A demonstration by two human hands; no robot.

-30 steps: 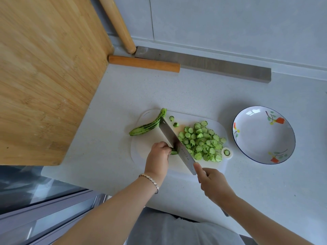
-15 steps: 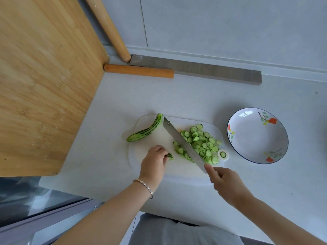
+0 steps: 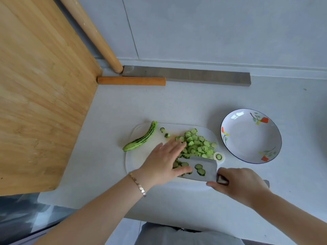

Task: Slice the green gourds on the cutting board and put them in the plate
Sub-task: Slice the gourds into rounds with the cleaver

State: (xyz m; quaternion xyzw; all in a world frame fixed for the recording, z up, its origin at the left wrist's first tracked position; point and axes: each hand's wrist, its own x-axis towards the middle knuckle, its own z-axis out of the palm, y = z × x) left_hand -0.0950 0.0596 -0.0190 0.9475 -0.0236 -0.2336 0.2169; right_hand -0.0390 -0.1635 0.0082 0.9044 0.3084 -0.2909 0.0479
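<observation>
A white cutting board (image 3: 141, 160) lies on the counter. On its far left corner rests a whole striped green gourd (image 3: 141, 138). A pile of green gourd slices (image 3: 196, 144) covers the board's right half. My right hand (image 3: 238, 183) grips the handle of a cleaver (image 3: 203, 168), whose blade lies flat on the board with a few slices on it. My left hand (image 3: 164, 163), fingers straight, rests against the slices beside the blade. The empty flowered plate (image 3: 251, 137) stands to the right of the board.
A large bamboo board (image 3: 39, 96) leans at the left. A wooden rolling pin (image 3: 92, 32), a short orange stick (image 3: 131, 80) and a long grey metal bar (image 3: 187, 75) lie along the back wall. The counter's front edge runs just below my hands.
The cleaver went from slicing upright to lying flat on the board. My left hand let go of the gourd stub, opened and moved right to the slices.
</observation>
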